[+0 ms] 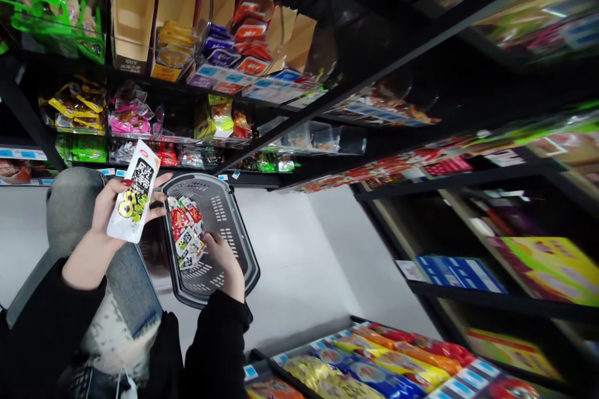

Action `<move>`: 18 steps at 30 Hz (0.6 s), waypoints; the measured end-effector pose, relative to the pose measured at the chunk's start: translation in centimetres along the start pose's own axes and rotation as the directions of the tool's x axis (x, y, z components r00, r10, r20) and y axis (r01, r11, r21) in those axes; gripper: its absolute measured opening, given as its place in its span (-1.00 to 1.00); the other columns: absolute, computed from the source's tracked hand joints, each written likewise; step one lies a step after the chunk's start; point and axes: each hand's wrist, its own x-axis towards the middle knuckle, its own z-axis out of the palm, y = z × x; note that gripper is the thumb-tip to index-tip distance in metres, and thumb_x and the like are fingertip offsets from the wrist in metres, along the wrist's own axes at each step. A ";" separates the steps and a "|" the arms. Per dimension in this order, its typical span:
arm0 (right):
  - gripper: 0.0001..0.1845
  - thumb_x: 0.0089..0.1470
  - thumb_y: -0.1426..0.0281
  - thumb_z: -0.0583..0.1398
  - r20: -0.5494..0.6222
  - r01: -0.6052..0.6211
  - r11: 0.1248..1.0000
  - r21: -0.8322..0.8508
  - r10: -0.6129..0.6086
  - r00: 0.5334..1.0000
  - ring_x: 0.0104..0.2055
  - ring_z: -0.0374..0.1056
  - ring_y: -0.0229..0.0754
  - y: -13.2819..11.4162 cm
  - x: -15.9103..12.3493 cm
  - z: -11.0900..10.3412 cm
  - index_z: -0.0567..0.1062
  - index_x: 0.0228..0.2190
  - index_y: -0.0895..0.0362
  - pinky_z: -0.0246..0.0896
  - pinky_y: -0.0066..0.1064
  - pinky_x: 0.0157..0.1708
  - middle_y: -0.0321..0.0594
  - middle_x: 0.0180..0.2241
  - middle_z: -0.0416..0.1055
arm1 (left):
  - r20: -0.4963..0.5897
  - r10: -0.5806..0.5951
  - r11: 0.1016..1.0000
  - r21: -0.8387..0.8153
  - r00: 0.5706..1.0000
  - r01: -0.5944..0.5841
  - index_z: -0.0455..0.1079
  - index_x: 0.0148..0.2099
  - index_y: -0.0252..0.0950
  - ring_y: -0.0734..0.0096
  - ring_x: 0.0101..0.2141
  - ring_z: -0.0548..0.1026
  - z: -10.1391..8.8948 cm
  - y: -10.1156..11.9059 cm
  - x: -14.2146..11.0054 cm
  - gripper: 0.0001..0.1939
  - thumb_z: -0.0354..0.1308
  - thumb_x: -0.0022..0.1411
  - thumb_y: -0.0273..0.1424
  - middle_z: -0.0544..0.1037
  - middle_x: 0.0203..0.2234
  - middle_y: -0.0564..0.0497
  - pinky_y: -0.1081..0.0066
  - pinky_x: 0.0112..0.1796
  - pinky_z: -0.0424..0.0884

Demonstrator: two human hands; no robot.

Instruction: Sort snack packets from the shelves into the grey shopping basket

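My left hand (103,209) grips a white snack packet (135,192) with dark lettering and a green picture, holding it up beside the basket. Some of its fingers stick out past the packet's right edge. Below and to the right stands a grey shopping basket (234,206) with slotted sides and a dark rim. Inside, along its left side, lie several small red snack packets (180,219) and white snack packets (187,248). My right hand (225,260) reaches into the basket, fingertips pinched at the edge of the white packets; the fingers are partly hidden.
Black shelves (299,118) hold cardboard display boxes (135,6), green bags (51,0) and small colourful packets. A lower display (374,365) with bagged snacks is at the bottom right. More shelving (468,290) stands at right. Pale floor (299,243) shows around the basket.
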 end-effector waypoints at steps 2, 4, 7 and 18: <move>-0.67 0.16 0.17 0.05 0.070 0.068 0.989 0.133 -0.078 0.994 -0.38 0.40 -0.23 -2.6 -0.8 0.3 0.44 -0.32 0.17 0.29 -0.39 -0.37 -0.20 -0.36 0.48 | -0.039 0.039 0.999 -0.003 0.998 -0.039 0.31 0.08 -0.35 0.17 -0.21 0.52 0.1 0.0 -0.1 -0.41 -0.04 -0.05 -0.36 0.55 -0.09 -0.17 0.14 -0.16 0.42; -0.64 0.16 0.12 0.01 0.086 0.161 0.936 0.313 -0.197 0.977 -0.39 0.39 -0.26 -5.9 -2.4 0.6 0.42 -0.28 0.12 0.27 -0.42 -0.36 -0.25 -0.37 0.47 | -0.038 0.050 0.999 0.023 0.998 -0.049 0.32 0.09 -0.36 0.08 -0.08 0.49 0.2 -0.2 -0.1 -0.42 -0.05 -0.03 -0.36 0.57 -0.11 -0.15 0.07 -0.04 0.35; -0.68 0.10 0.10 0.10 0.067 0.226 0.650 0.725 -0.392 0.917 -0.55 0.30 -0.29 -11.0 -5.2 0.9 0.41 -0.36 0.11 0.18 -0.45 -0.52 -0.30 -0.54 0.40 | 0.009 -0.013 0.995 0.101 1.000 0.012 0.31 0.10 -0.36 -0.05 0.02 0.43 0.2 -0.5 0.0 -0.43 -0.01 -0.01 -0.38 0.59 -0.14 -0.17 -0.02 0.01 0.31; -0.78 -0.08 0.26 0.28 -0.034 0.174 0.598 0.782 -0.238 0.971 -0.59 0.15 -0.37 -14.3 -7.6 1.6 0.39 -0.51 0.13 0.06 -0.53 -0.54 -0.41 -0.63 0.30 | -0.067 0.015 0.991 0.134 0.998 -0.006 0.28 0.13 -0.37 0.02 -0.05 0.50 0.5 -1.2 0.1 -0.48 0.11 0.07 -0.54 0.62 -0.20 -0.18 0.01 0.00 0.37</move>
